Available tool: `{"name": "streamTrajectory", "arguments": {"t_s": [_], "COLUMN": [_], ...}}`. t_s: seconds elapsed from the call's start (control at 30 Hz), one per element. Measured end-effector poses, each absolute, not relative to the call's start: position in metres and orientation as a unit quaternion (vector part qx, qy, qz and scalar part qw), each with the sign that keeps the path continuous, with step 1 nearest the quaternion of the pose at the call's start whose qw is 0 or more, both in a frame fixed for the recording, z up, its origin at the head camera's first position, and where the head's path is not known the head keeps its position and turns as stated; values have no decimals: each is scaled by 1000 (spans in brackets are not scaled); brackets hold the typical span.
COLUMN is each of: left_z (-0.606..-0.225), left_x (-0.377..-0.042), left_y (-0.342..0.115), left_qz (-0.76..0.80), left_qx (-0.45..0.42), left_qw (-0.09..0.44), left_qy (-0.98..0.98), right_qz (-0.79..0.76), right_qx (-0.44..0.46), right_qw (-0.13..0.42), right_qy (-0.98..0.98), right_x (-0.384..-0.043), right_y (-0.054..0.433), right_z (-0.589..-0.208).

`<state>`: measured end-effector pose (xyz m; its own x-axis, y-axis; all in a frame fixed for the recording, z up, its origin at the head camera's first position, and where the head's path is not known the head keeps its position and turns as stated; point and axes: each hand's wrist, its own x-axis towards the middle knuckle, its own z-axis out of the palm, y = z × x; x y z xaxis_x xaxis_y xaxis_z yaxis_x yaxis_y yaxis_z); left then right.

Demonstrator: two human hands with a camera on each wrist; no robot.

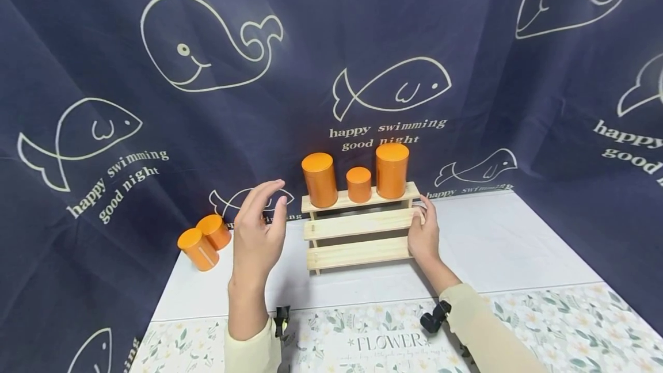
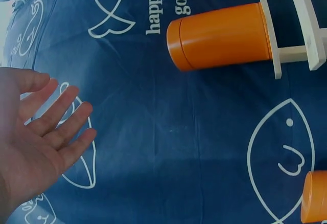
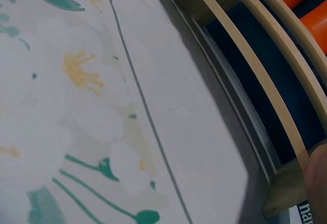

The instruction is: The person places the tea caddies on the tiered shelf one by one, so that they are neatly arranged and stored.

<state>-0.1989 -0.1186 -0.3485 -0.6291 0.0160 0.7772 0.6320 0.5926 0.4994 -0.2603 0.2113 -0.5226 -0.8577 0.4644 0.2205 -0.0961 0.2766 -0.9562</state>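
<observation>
A three-tier wooden step rack (image 1: 362, 222) stands on the white tabletop. Its top tier carries three orange canisters: a tall one (image 1: 319, 183) on the left, a small one (image 1: 359, 186) in the middle and another tall one (image 1: 392, 172) on the right. My right hand (image 1: 426, 236) grips the rack's right end, thumb on the front side and fingers behind; a bit of that hand (image 3: 317, 180) shows in the right wrist view. Raised to the left of the rack, my left hand (image 1: 257, 242) holds nothing, its fingers (image 2: 66, 127) spread and slightly bent.
Two more orange canisters, a front one (image 1: 199, 251) and a rear one (image 1: 214, 231), stand side by side at the table's left edge. A flowered mat (image 1: 383, 335) covers the near part of the table. Dark blue fabric (image 1: 311, 16) printed with fish hangs behind and around.
</observation>
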Motion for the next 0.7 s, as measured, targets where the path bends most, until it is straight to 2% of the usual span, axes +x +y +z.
{"name": "streamTrajectory", "arguments": {"t_s": [0.4,0.7], "left_z": [-346,-340], "left_x": [-196,-186], "left_y": [-141,-185], "left_qz": [-417,-438], "left_qx": [-160,-80], "left_qw": [395,426], "left_qy": [-803,-787], "right_qz": [591,595], "right_qx": [-120,-121], "right_qw": [232,235], "right_qy": [-763,-759], "right_x": [-258,-259], "right_y": [209,210], "right_z": [-521,-521]}}
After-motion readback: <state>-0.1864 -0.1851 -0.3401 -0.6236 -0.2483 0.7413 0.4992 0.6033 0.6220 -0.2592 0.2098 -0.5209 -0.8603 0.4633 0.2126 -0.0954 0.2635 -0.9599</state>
